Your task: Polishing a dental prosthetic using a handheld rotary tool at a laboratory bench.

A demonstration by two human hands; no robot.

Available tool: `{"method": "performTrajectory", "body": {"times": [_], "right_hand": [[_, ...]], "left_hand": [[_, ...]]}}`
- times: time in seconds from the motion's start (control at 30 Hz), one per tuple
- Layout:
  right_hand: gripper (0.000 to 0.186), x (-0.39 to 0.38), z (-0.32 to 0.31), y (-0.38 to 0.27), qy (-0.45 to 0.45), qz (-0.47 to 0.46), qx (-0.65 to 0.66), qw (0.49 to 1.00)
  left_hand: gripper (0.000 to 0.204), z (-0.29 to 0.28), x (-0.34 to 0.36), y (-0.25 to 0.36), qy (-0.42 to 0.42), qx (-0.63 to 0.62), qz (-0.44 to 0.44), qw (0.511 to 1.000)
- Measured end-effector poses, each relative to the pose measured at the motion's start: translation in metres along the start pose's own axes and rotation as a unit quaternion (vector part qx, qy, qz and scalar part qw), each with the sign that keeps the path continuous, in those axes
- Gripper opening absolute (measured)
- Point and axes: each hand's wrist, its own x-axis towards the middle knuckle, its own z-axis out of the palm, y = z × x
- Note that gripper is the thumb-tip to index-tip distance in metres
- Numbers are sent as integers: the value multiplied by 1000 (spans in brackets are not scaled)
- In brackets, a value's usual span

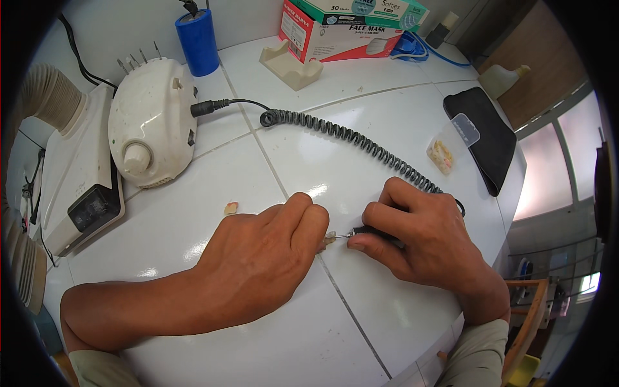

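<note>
My right hand (429, 235) is closed round a black rotary handpiece (373, 231), its thin metal bit pointing left. The bit's tip meets a small yellowish, partly see-through piece (331, 237) pinched in the fingers of my left hand (264, 251). Most of that piece is hidden by the fingers, so its kind does not show. From the handpiece a black coiled cord (351, 137) runs back to a cream control box (151, 116) with a round knob. Just beyond my left hand lies a small pink and cream piece (231, 208) on the white tiled table (258, 351).
At the left stands a white unit (77, 174) with a ribbed hose (55, 97). Along the back are a blue cylinder (197, 42), a cream holder (290, 66) and stacked mask boxes (342, 39). A clear lidded container (442, 157) and black pouch (487, 138) lie at the right.
</note>
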Motion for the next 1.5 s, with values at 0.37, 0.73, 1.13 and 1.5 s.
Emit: {"method": "performTrajectory", "body": {"times": [0.37, 0.73, 1.13, 1.5], "right_hand": [[34, 0, -2, 0, -8, 0, 2, 1000], [35, 1, -1, 4, 9, 14, 52, 999], [35, 1, -1, 4, 8, 12, 51, 999], [34, 0, -1, 2, 1, -2, 19, 1000]], "left_hand": [[21, -2, 0, 0, -10, 1, -3, 1000], [19, -2, -2, 0, -19, -8, -23, 1000], [20, 0, -3, -2, -4, -22, -9, 1000], [28, 0, -3, -7, -10, -48, -8, 999]]}}
